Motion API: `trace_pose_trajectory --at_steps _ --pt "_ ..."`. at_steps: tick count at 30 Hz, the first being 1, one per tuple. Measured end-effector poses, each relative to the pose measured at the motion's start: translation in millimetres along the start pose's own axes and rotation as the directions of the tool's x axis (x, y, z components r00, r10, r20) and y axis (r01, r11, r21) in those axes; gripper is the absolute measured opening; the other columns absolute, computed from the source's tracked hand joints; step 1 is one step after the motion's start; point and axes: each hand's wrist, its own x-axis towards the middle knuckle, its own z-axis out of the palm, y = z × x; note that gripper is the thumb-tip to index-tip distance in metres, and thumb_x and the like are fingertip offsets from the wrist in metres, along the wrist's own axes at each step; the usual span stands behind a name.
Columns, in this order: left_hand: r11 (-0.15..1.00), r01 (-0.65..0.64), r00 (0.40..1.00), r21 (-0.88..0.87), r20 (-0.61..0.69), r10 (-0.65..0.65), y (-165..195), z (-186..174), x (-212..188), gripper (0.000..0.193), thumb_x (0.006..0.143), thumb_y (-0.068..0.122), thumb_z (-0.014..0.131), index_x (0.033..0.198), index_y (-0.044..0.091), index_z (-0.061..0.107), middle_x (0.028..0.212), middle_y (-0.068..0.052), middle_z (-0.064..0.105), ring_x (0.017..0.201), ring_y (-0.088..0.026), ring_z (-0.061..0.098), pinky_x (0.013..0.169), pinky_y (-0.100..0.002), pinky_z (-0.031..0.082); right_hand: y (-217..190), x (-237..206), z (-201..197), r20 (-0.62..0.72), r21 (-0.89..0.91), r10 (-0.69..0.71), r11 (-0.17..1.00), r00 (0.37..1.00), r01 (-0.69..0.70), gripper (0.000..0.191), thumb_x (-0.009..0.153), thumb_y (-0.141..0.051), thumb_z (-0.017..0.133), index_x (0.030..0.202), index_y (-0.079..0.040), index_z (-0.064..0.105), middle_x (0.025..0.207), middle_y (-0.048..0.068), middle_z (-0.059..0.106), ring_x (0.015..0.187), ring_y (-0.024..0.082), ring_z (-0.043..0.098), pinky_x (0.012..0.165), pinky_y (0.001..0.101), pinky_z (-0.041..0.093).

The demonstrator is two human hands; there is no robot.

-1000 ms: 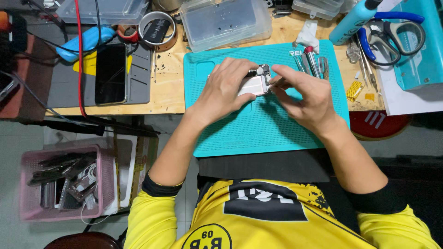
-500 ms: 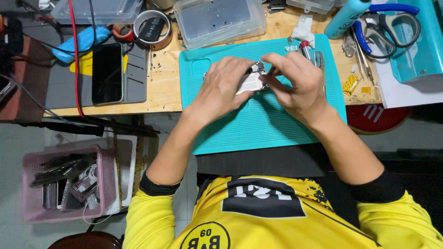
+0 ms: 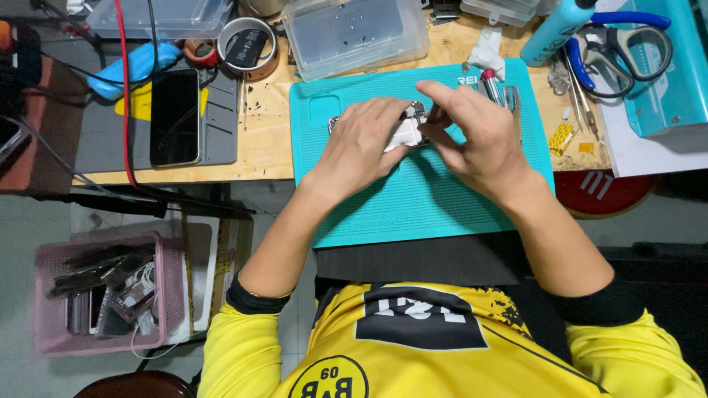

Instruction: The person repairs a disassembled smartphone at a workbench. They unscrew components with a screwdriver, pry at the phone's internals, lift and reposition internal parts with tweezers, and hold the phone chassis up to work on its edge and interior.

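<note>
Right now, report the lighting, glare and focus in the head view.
Head view: even, bright light on the teal mat, soft shadows under both hands; faint glare on the black phone screen; hands sharp, the small part between them mostly hidden; edges slightly bowed by the wide lens.

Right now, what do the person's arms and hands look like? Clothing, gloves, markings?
Both hands, the left hand and the right hand, are bare, with no gloves; no rings or watch show. Forearms are uncovered. Yellow sleeves with black cuffs are pushed up to the elbows, part of a yellow shirt with black print.
</note>
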Motion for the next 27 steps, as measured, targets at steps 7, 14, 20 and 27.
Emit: trace_pose_trajectory --at_steps 7,14,20,27 --pt "1.000 0.016 1.000 -0.010 0.007 -0.015 1.0 -0.7 1.1 0.056 0.082 0.018 0.082 0.131 0.005 0.057 0.124 -0.014 0.065 0.117 -0.035 0.062 0.099 -0.047 0.047 1.2 -0.4 2.2 -0.026 0.031 0.057 0.998 0.998 -0.057 0.056 0.092 0.004 0.078 0.143 -0.004 0.058 0.100 0.012 0.066 0.090 0.022 0.071 0.081 0.0330 0.058" --pt "0.998 -0.008 1.000 0.068 0.016 0.007 -0.4 3.8 0.1 0.047 0.083 0.017 0.081 0.127 0.010 0.065 0.123 -0.016 0.063 0.116 -0.037 0.061 0.097 -0.049 0.047 4.9 -2.0 3.4 -0.006 0.024 0.036 0.999 0.999 -0.036 0.059 0.092 0.005 0.078 0.145 -0.005 0.055 0.104 0.012 0.067 0.093 0.023 0.070 0.084 0.0327 0.058" --pt "0.999 -0.023 0.999 0.033 0.028 0.022 0.1 4.1 -1.0 0.028 0.083 0.018 0.080 0.109 0.010 0.074 0.123 -0.018 0.063 0.116 -0.038 0.061 0.098 -0.050 0.047 6.3 -4.2 5.4 -0.016 0.000 0.048 0.999 0.999 -0.048 0.061 0.091 0.002 0.080 0.146 -0.003 0.054 0.105 0.013 0.067 0.093 0.023 0.070 0.084 0.0333 0.058" --pt "0.998 -0.037 0.999 0.047 0.008 0.037 1.6 3.6 -0.9 0.026 0.084 0.019 0.080 0.109 0.011 0.076 0.124 -0.019 0.063 0.116 -0.039 0.060 0.099 -0.050 0.047 9.3 -8.3 9.0 -0.038 0.037 0.061 0.998 0.997 -0.060 0.061 0.093 0.003 0.080 0.147 -0.003 0.053 0.102 0.012 0.067 0.090 0.021 0.071 0.082 0.0323 0.059"
